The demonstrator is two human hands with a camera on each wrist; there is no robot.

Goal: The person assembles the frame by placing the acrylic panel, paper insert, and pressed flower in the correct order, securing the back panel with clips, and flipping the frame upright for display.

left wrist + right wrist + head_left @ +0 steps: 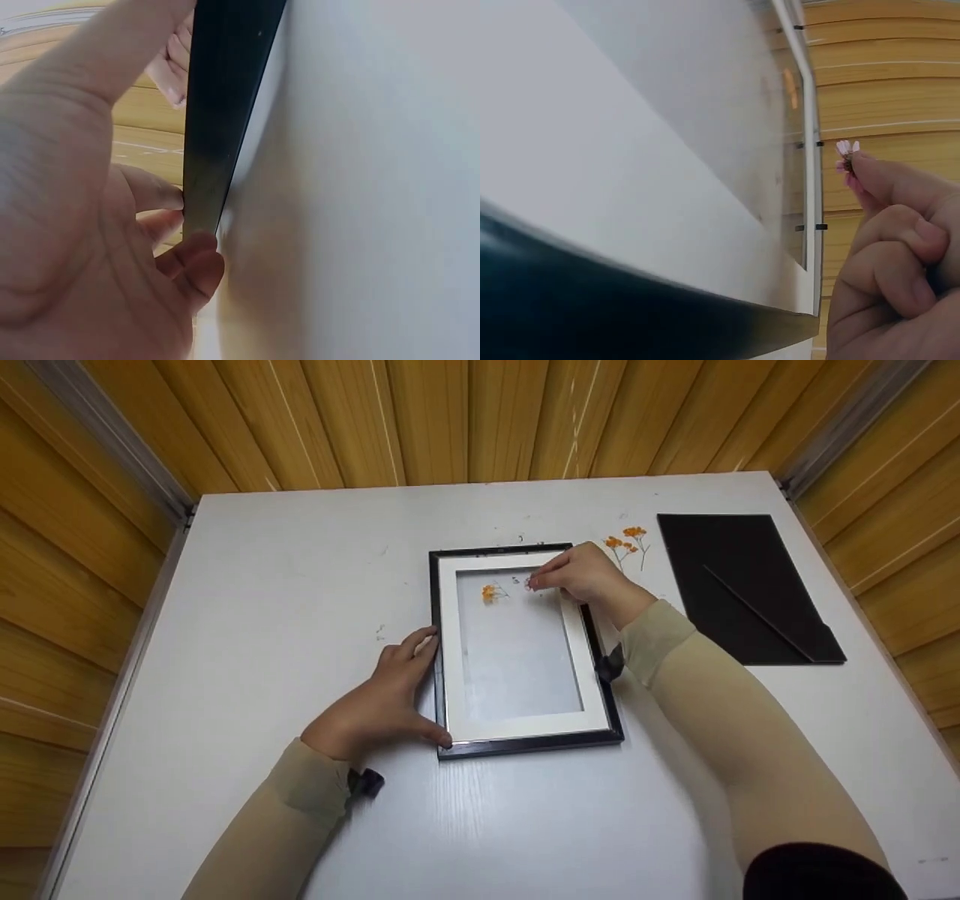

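A black picture frame [531, 748] with a white mat lies flat on the table. My left hand [379, 701] rests along its left side, the thumb at the near left corner and the fingertips against the outer edge [217, 112]. Over the far part of the frame, my right hand [589, 574] pinches a small pink flower [846, 154] between thumb and forefinger, its other fingers curled in. An orange flower sprig [490, 593] lies inside the mat opening, left of the right hand. Small dark bits [515, 580] show close to the pinching fingers.
More orange flower sprigs [628, 541] lie beyond the right hand. A black backing board [727, 547] with a diagonal strip lies at the right. Wooden panel walls [435, 420] stand behind the white table [285, 585]. Small specks lie left of the frame.
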